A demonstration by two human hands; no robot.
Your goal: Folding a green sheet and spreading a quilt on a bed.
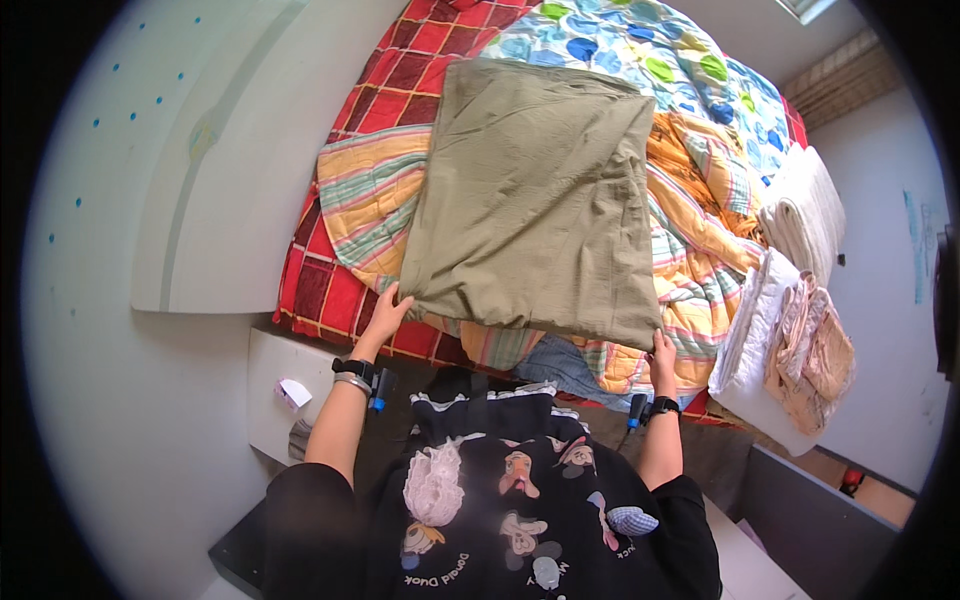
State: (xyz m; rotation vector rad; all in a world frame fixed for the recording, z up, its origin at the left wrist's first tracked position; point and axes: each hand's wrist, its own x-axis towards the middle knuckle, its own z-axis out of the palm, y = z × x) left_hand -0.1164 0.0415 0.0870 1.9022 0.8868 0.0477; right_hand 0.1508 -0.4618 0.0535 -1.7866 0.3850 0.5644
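Observation:
A large olive-green cloth point(540, 200), like a folded sheet, lies spread over the bed with diagonal creases across its right half. My left hand point(388, 312) pinches its near left corner between thumb and fingers. The near right corner is gripped by my right hand point(661, 352), whose fingers are partly hidden by the fabric. Between my hands the near edge runs roughly straight, a little lower on the right. Underneath lies a yellow, striped quilt point(375, 180), showing on both sides of the cloth.
A red checked bedcover point(385, 85) shows at the left, and a blue-and-green dotted quilt point(610, 40) at the far end. Folded white bedding point(805, 215) and a peach garment point(812, 350) lie at the right. A white cabinet point(275, 350) stands near my left forearm.

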